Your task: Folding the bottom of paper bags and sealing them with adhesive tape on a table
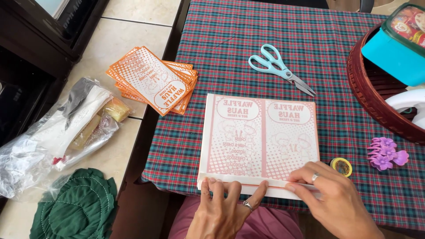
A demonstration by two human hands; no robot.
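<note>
A white paper sheet [259, 137] printed with pink cartoon panels lies flat on the plaid tablecloth [318, 53]. Its near edge is folded up into a narrow strip [274, 183]. My left hand [223, 208] presses its fingertips on the left half of that folded strip. My right hand [330, 194], with a ring on one finger, presses the right half of the strip, fingers flat along the crease. Neither hand grips anything.
Pale blue scissors [279, 66] lie beyond the sheet. A fanned stack of orange printed papers [152, 79] overhangs the table's left edge. A small yellow tape roll [341, 166] and a purple hair clip [387, 152] sit at right, near a dark red basket [367, 88] holding a teal box [398, 48].
</note>
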